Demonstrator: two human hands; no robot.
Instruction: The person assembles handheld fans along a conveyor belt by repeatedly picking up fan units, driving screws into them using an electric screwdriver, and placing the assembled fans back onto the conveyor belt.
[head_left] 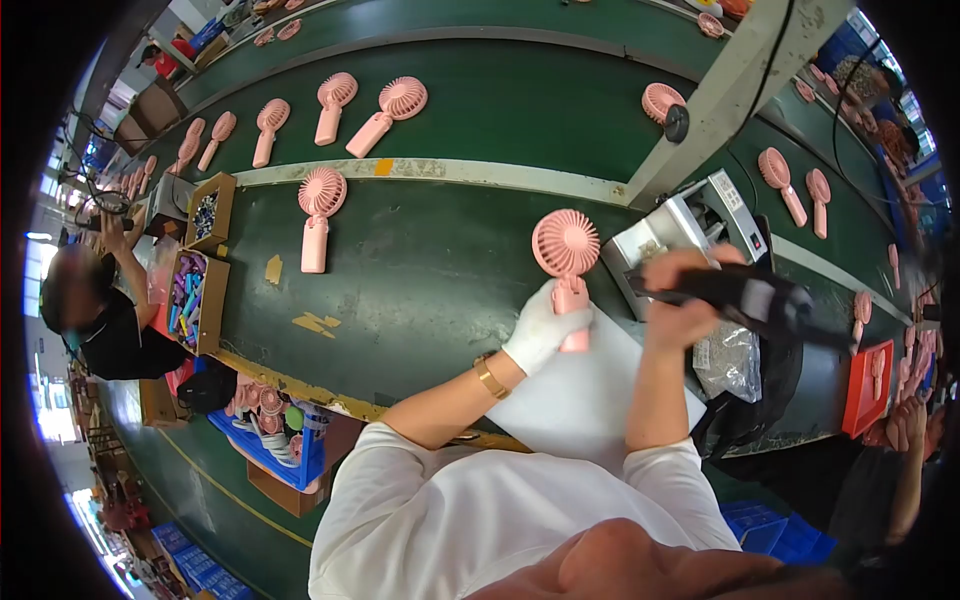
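My left hand [541,328], in a white glove, is wrapped round the handle of a pink handheld fan [566,245]. The fan stands upright above a white foam-like sheet [560,405], its round head pointing away from me. To the right, my bare right hand [682,300] grips a black electric screwdriver [765,300], which is smeared by motion. The screwdriver lies across my fingers, and its tip is hard to make out. Close behind that hand stands a silver box-shaped machine [650,235]. Another pink fan [318,215] lies on the green bench to the left.
Beyond a metal rail, a green conveyor [500,110] carries several pink fans. A clear plastic bag [728,362] lies right of the sheet. A slanted metal post [735,95] rises at the right. Cardboard boxes [212,310] and a co-worker [110,310] are at left; a red tray [868,385] is at right.
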